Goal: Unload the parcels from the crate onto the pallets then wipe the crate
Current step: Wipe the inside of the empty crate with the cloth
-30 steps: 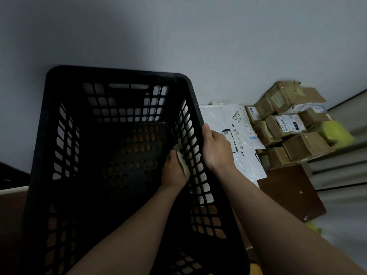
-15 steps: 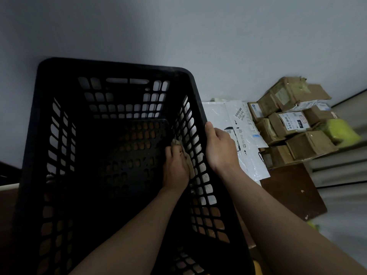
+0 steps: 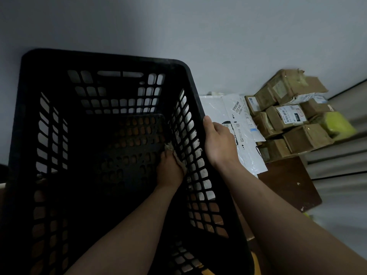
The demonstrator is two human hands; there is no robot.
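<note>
Black crate (image 3: 103, 56): L hand (image 3: 168, 170) w/ cloth (image 3: 169, 147)

- One head-worn camera is covering the scene, looking forward and steeply down from the near side.
- It is sitting close over the black crate (image 3: 103, 58), whose open mouth is filling the left and centre.
- The left hand (image 3: 168, 169) and right hand (image 3: 220, 143) are showing just right of centre, at close range.
- The parcels (image 3: 305, 135) are showing far right, below the wall (image 3: 198, 26).
</note>
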